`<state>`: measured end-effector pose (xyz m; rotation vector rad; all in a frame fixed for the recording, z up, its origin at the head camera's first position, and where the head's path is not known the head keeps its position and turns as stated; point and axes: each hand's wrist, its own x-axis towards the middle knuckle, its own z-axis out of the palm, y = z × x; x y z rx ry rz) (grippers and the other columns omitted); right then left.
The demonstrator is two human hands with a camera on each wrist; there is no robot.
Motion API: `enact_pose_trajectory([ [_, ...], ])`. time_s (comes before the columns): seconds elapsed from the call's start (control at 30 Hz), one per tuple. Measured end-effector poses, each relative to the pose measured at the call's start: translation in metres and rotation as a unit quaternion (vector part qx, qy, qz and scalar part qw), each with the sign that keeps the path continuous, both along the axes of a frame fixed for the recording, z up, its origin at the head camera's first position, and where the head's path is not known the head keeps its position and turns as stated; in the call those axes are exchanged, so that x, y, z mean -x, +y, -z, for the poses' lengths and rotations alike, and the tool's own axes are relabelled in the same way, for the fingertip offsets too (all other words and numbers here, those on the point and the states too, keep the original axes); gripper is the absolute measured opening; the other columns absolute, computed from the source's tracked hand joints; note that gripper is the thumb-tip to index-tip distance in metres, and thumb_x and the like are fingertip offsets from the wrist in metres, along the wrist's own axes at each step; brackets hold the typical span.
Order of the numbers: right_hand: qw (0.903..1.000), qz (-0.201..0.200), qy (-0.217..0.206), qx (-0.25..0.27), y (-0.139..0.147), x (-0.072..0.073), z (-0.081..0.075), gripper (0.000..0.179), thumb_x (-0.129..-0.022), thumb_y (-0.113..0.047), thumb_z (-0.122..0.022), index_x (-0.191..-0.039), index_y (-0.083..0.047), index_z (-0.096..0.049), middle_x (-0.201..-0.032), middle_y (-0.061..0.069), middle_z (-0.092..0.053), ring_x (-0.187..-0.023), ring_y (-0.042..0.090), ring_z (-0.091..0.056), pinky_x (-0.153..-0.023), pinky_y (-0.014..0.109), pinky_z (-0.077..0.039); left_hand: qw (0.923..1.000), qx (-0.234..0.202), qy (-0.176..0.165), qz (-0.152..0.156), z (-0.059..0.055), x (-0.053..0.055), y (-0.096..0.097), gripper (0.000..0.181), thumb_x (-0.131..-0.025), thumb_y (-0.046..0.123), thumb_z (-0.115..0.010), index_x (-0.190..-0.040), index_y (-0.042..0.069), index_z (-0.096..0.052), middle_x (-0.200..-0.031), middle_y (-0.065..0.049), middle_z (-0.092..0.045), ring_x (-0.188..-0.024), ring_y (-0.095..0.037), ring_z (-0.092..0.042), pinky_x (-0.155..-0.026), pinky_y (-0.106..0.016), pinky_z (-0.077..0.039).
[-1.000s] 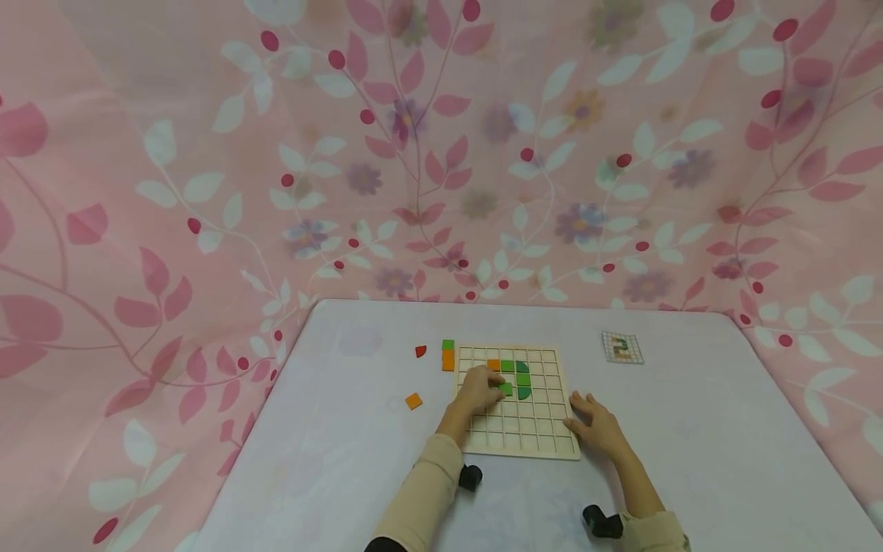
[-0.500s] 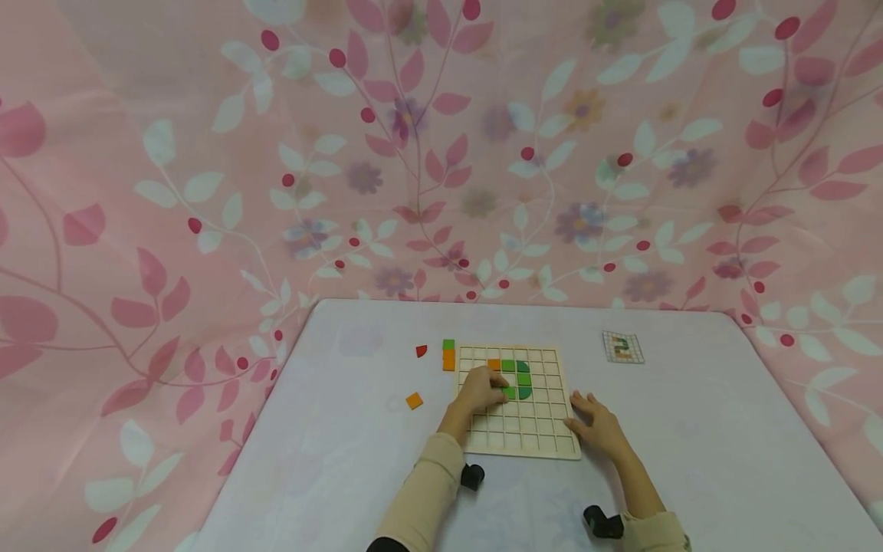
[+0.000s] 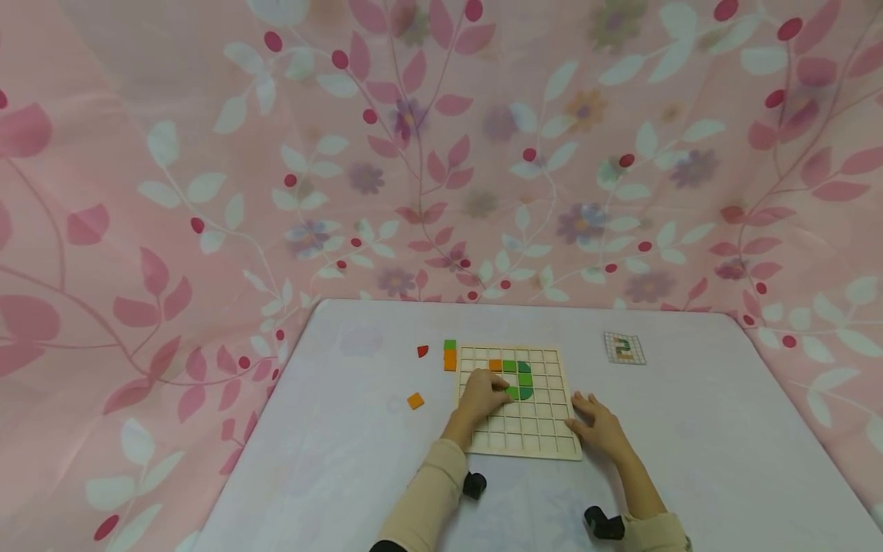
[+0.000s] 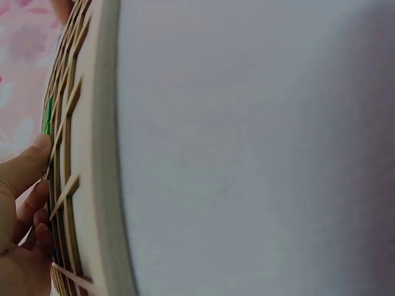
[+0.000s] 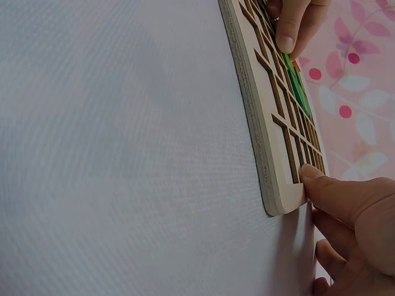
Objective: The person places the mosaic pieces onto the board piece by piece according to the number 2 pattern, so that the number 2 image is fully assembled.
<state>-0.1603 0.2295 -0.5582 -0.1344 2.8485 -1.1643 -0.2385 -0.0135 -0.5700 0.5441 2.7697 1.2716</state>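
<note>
My left hand (image 3: 481, 397) reaches over the left side of a wooden grid board (image 3: 524, 442) and pinches a green square tile (image 3: 512, 393) between thumb and fingers. In the head view that tile lies beside a dark green rounded tile (image 3: 526, 393) on the board. Above them sit a green square, another dark green rounded tile (image 3: 524, 367), a green square (image 3: 510, 366) and an orange square (image 3: 495, 366). My right hand (image 3: 602, 429) rests at the board's right edge. In the right wrist view its thumb (image 5: 313, 172) touches the rim near a corner, fingers beside the board.
Left of the board lie a red quarter-round tile (image 3: 423, 351), an orange square tile (image 3: 415, 401), and orange (image 3: 450, 360) and green tiles (image 3: 450, 344) in a column. A gridded pattern card (image 3: 624, 348) lies at the back right. A floral curtain (image 3: 441, 153) hangs behind the white table (image 3: 345, 429).
The green square tile in my left hand has shifted slightly right and down, up to the dark green rounded tile. My right hand has stayed at the board's edge.
</note>
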Motion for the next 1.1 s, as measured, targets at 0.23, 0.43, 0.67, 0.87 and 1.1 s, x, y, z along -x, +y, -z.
enact_pose_trajectory([
  [0.23, 1.0, 0.001, -0.004, 0.008, 0.0, 0.0, -0.001, 0.055, -0.084, -0.011, -0.068, -0.128, 0.013, -0.046, -0.136, 0.028, -0.04, -0.13, 0.052, -0.026, -0.103, 0.063, -0.023, 0.9911, -0.119, -0.033, -0.05, 0.0, -0.001, -0.01, 0.034, -0.073, 0.015, -0.08, -0.102, -0.001, -0.071, -0.092, -0.007, -0.067, -0.079, -0.012, -0.058, -0.069, -0.023, -0.05],
  [0.43, 0.9996, 0.012, -0.023, 0.007, 0.003, 0.0, -0.001, 0.055, -0.085, -0.011, -0.066, -0.13, 0.012, -0.044, -0.138, 0.026, -0.038, -0.132, 0.051, -0.023, -0.105, 0.061, -0.021, 0.9806, -0.144, 0.068, -0.114, -0.007, 0.015, -0.037, 0.02, -0.076, 0.001, -0.074, -0.093, -0.008, -0.068, -0.081, -0.015, -0.065, -0.07, -0.022, -0.059, -0.062, -0.023, -0.049],
  [0.67, 0.9997, 0.014, -0.016, 0.007, 0.005, 0.002, -0.003, 0.055, -0.085, -0.012, -0.066, -0.13, 0.012, -0.045, -0.138, 0.026, -0.039, -0.131, 0.051, -0.023, -0.104, 0.062, -0.021, 0.9725, -0.097, 0.077, -0.198, -0.003, 0.048, -0.07, 0.017, -0.075, -0.002, -0.073, -0.091, -0.007, -0.067, -0.086, -0.017, -0.064, -0.077, -0.027, -0.059, -0.068, -0.033, -0.051],
  [0.87, 0.9996, 0.011, -0.009, 0.023, 0.004, 0.003, -0.003, 0.055, -0.084, -0.013, -0.068, -0.129, 0.012, -0.046, -0.137, 0.026, -0.04, -0.131, 0.051, -0.024, -0.104, 0.062, -0.02, 0.9692, -0.112, 0.077, -0.205, -0.003, 0.06, -0.083, 0.026, -0.073, -0.002, -0.074, -0.098, -0.007, -0.068, -0.094, -0.021, -0.065, -0.084, -0.031, -0.059, -0.074, -0.039, -0.05],
  [1.1, 0.9992, 0.011, -0.018, 0.033, 0.002, 0.003, -0.001, 0.056, -0.084, -0.014, -0.069, -0.129, 0.011, -0.047, -0.138, 0.025, -0.04, -0.132, 0.05, -0.024, -0.105, 0.062, -0.019, 0.9865, -0.067, 0.064, -0.135, 0.024, 0.096, -0.093, 0.033, -0.075, 0.007, -0.075, -0.104, -0.005, -0.067, -0.098, -0.02, -0.064, -0.092, -0.033, -0.057, -0.08, -0.039, -0.049],
])
